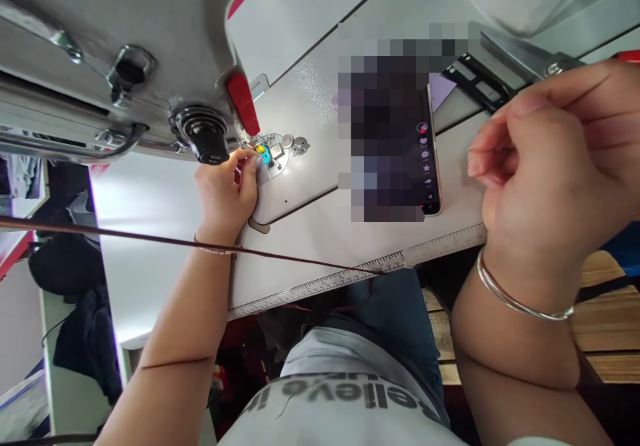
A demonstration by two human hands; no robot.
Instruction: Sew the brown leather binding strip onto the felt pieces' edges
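My left hand [227, 189] reaches under the head of a grey sewing machine [125, 53], fingers pinched together at the presser foot [264, 153] and metal needle plate [277, 163]; what they pinch is too small to see. My right hand [545, 166] is raised close to the camera at the right, fingers curled in a loose fist, a silver bangle on its wrist. Nothing shows between those fingers. A dark thread [175, 241] runs taut across my left wrist toward the table's front edge.
A phone [430, 159] lies on the white sewing table [325, 233], its screen blurred. A ruler strip [350, 276] lines the front edge. A wooden bench [605, 326] is at the right, dark cloth on the floor at the left.
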